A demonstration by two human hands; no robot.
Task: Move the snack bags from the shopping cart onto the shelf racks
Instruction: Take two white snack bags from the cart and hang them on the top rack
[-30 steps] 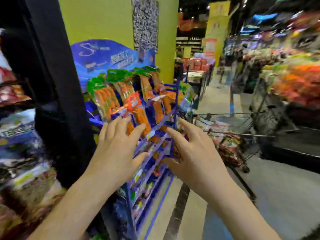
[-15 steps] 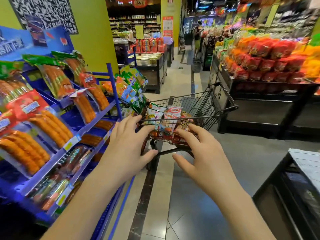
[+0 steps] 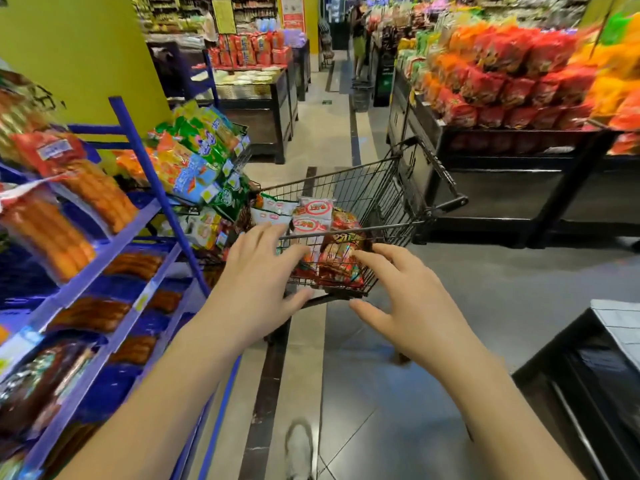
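A small black wire shopping cart point(image 3: 388, 188) stands in the aisle ahead, holding white and red snack bags point(image 3: 313, 216) and red snack bags point(image 3: 341, 261) at its near end. My left hand point(image 3: 256, 282) hovers with fingers spread just before the cart's near rim, empty. My right hand point(image 3: 412, 303) is held the same way to the right of the cart's near corner, also empty. The blue shelf rack point(image 3: 149, 216) with sausage packs point(image 3: 52, 233) stands on the left. A wire rack with green and yellow snack bags point(image 3: 197, 157) sits beside the cart.
A black display table point(image 3: 512, 174) piled with red and orange bags point(image 3: 512, 71) lines the right of the aisle. Another black counter point(image 3: 588, 386) is at the near right. A yellow pillar point(image 3: 76, 53) rises at left. A person stands far down the aisle. My shoe point(image 3: 299, 452) shows below.
The view has swung right from the blue rack to the cart. Both hands have come away from the rack and now hover close to the cart's near end.
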